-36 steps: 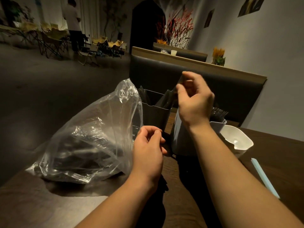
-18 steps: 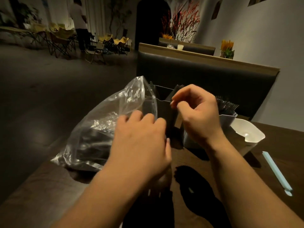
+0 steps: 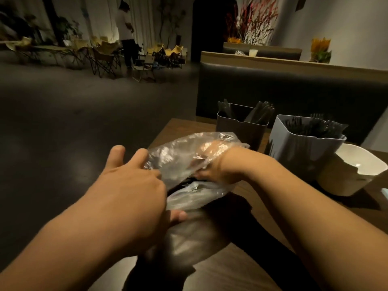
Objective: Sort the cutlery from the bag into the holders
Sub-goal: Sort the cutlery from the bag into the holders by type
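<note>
A clear plastic bag lies on the dark wooden table with dark cutlery inside. My left hand holds the bag's mouth, fingers on top and thumb underneath. My right hand is pushed into the bag up to the wrist; the plastic blurs its fingers, so what they hold is unclear. Behind the bag stand three holders: a dark holder with dark utensils, a grey holder full of black forks, and a white holder showing no cutlery.
A dark padded bench back runs behind the table. A pale blue object shows at the right edge. Open floor lies to the left, with folding chairs and a standing person far back.
My right hand left the dark holder and went down into the bag. My left hand moved onto the bag's mouth, and the bag now lies flatter. The view turned right, showing all three holders.
</note>
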`<state>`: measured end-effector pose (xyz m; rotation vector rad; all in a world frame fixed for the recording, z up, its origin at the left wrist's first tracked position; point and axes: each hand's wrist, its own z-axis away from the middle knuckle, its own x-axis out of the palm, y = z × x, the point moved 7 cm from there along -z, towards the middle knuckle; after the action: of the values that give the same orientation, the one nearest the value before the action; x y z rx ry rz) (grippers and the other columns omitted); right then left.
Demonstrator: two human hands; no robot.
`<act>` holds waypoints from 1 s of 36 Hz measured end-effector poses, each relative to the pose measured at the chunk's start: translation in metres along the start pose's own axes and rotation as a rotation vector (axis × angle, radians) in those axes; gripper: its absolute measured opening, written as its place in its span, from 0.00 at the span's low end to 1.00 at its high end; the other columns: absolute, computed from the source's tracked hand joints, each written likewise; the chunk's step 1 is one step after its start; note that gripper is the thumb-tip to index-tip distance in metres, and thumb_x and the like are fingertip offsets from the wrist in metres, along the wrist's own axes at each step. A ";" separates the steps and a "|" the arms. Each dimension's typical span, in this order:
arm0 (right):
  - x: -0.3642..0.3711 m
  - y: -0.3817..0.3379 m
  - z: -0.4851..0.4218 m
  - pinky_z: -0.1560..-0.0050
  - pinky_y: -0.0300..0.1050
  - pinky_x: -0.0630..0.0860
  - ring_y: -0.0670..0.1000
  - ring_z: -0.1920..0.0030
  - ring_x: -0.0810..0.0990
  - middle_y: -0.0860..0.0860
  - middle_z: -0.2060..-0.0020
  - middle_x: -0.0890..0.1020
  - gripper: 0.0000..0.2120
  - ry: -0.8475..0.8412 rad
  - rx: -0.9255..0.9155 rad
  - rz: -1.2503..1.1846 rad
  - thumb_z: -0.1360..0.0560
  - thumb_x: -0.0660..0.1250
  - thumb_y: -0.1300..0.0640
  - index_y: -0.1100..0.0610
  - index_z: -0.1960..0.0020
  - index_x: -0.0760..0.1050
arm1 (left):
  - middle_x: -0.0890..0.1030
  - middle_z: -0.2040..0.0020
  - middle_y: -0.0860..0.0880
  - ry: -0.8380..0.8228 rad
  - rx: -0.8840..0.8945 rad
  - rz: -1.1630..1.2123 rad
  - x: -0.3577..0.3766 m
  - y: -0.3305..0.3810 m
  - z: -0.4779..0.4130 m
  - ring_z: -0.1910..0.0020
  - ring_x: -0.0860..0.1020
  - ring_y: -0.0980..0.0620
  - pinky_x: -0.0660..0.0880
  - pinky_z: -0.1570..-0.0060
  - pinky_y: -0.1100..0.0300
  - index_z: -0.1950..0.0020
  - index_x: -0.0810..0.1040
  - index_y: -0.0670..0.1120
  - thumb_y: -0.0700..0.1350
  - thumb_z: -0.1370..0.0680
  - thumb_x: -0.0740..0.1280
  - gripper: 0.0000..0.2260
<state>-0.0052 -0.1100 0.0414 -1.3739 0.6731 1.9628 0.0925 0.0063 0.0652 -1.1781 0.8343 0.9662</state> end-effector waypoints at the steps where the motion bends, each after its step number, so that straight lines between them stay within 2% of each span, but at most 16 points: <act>1: -0.001 0.005 0.000 0.46 0.43 0.74 0.48 0.50 0.77 0.48 0.48 0.78 0.18 -0.023 0.052 0.069 0.18 0.62 0.50 0.50 0.28 0.71 | 0.72 0.40 0.61 -0.007 0.008 0.005 0.001 -0.002 0.001 0.27 0.54 0.50 0.47 0.32 0.41 0.52 0.76 0.51 0.75 0.25 0.43 0.33; 2: -0.003 0.010 0.001 0.47 0.43 0.73 0.48 0.50 0.77 0.48 0.48 0.78 0.20 -0.031 0.090 0.067 0.19 0.64 0.48 0.49 0.28 0.70 | 0.71 0.36 0.62 -0.006 0.007 -0.002 0.002 -0.004 0.001 0.24 0.50 0.49 0.45 0.31 0.39 0.48 0.78 0.51 0.75 0.26 0.42 0.35; 3: -0.004 0.016 0.000 0.43 0.46 0.73 0.51 0.44 0.78 0.48 0.41 0.78 0.23 -0.031 0.125 0.047 0.20 0.66 0.49 0.47 0.27 0.68 | 0.68 0.31 0.61 0.000 -0.004 -0.019 0.002 -0.007 0.001 0.22 0.45 0.47 0.43 0.30 0.37 0.43 0.78 0.50 0.75 0.26 0.42 0.38; 4: -0.004 0.019 -0.003 0.38 0.48 0.72 0.53 0.37 0.76 0.49 0.33 0.76 0.26 -0.037 0.135 0.049 0.22 0.68 0.52 0.45 0.25 0.66 | 0.66 0.28 0.59 0.005 -0.025 -0.039 0.002 -0.010 0.002 0.21 0.42 0.45 0.41 0.30 0.37 0.39 0.77 0.50 0.76 0.27 0.42 0.39; 6: -0.002 0.024 -0.007 0.33 0.50 0.70 0.56 0.28 0.70 0.50 0.24 0.67 0.36 -0.093 0.153 0.096 0.25 0.71 0.58 0.46 0.21 0.60 | 0.62 0.25 0.57 0.006 -0.077 -0.078 0.000 -0.018 0.004 0.21 0.39 0.42 0.40 0.30 0.36 0.33 0.74 0.51 0.77 0.28 0.42 0.41; 8: -0.007 0.023 -0.010 0.27 0.54 0.66 0.57 0.24 0.63 0.49 0.21 0.60 0.46 -0.120 0.145 0.152 0.30 0.76 0.57 0.45 0.19 0.55 | 0.60 0.25 0.55 0.001 -0.112 -0.107 0.000 -0.023 0.007 0.22 0.39 0.41 0.40 0.30 0.35 0.31 0.72 0.51 0.78 0.29 0.42 0.43; 10: -0.015 0.016 -0.014 0.24 0.60 0.62 0.57 0.22 0.57 0.49 0.20 0.58 0.51 -0.088 0.106 0.199 0.33 0.79 0.53 0.44 0.19 0.52 | 0.59 0.25 0.54 0.008 -0.124 -0.116 0.000 -0.024 0.009 0.22 0.38 0.41 0.40 0.31 0.34 0.30 0.70 0.51 0.80 0.30 0.43 0.44; 14: -0.037 -0.013 -0.014 0.31 0.51 0.71 0.56 0.30 0.72 0.50 0.29 0.73 0.39 0.213 0.010 0.089 0.30 0.78 0.56 0.48 0.24 0.64 | 0.51 0.22 0.52 0.018 -0.123 -0.094 0.001 -0.024 0.009 0.24 0.30 0.39 0.36 0.31 0.32 0.24 0.61 0.52 0.81 0.33 0.47 0.47; 16: -0.037 -0.024 -0.010 0.34 0.50 0.75 0.54 0.35 0.76 0.51 0.34 0.77 0.32 0.287 -0.022 -0.020 0.30 0.77 0.57 0.51 0.28 0.70 | 0.47 0.21 0.49 0.004 -0.112 -0.083 0.001 -0.022 0.008 0.25 0.27 0.39 0.34 0.31 0.31 0.26 0.64 0.54 0.82 0.34 0.49 0.45; 19: -0.012 -0.028 -0.014 0.37 0.51 0.76 0.57 0.38 0.77 0.54 0.37 0.77 0.30 0.157 0.008 -0.052 0.29 0.76 0.53 0.56 0.30 0.71 | 0.42 0.19 0.49 -0.014 -0.086 -0.057 -0.001 -0.017 0.007 0.26 0.24 0.39 0.32 0.32 0.31 0.30 0.69 0.55 0.81 0.33 0.52 0.42; 23: 0.016 -0.021 -0.034 0.36 0.48 0.72 0.59 0.33 0.73 0.58 0.33 0.72 0.32 0.019 0.065 -0.070 0.27 0.74 0.57 0.58 0.27 0.65 | 0.40 0.18 0.49 -0.044 -0.039 -0.012 -0.003 -0.010 0.005 0.26 0.24 0.39 0.31 0.31 0.31 0.32 0.71 0.56 0.80 0.32 0.54 0.39; 26: 0.015 -0.017 -0.043 0.32 0.48 0.69 0.59 0.29 0.68 0.57 0.29 0.68 0.37 0.037 0.085 -0.065 0.28 0.76 0.52 0.58 0.26 0.62 | 0.42 0.18 0.49 -0.050 -0.013 0.005 -0.003 -0.007 0.006 0.25 0.24 0.40 0.32 0.31 0.32 0.33 0.72 0.55 0.79 0.32 0.54 0.39; 29: 0.007 -0.019 -0.047 0.32 0.48 0.68 0.60 0.31 0.68 0.57 0.31 0.70 0.34 0.123 0.062 -0.012 0.28 0.74 0.51 0.57 0.27 0.65 | 0.42 0.18 0.50 -0.049 -0.020 0.015 -0.003 -0.008 0.007 0.25 0.24 0.40 0.32 0.30 0.33 0.33 0.73 0.55 0.79 0.32 0.55 0.38; 34: 0.024 -0.020 -0.063 0.27 0.54 0.65 0.61 0.27 0.63 0.60 0.28 0.63 0.38 0.031 0.091 -0.037 0.26 0.74 0.54 0.62 0.23 0.58 | 0.45 0.18 0.51 -0.040 -0.032 0.043 -0.007 -0.011 0.007 0.25 0.25 0.41 0.34 0.29 0.32 0.36 0.73 0.56 0.79 0.32 0.56 0.36; 36: 0.024 -0.019 -0.071 0.26 0.55 0.64 0.61 0.26 0.61 0.59 0.28 0.62 0.39 0.036 0.111 -0.014 0.26 0.74 0.54 0.61 0.23 0.58 | 0.47 0.19 0.53 -0.024 -0.035 0.057 -0.008 -0.012 0.007 0.25 0.25 0.41 0.34 0.29 0.33 0.36 0.73 0.56 0.80 0.33 0.56 0.36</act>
<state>0.0465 -0.1434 -0.0051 -1.3456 0.7756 1.8644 0.1003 0.0107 0.0785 -1.1764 0.8383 1.0432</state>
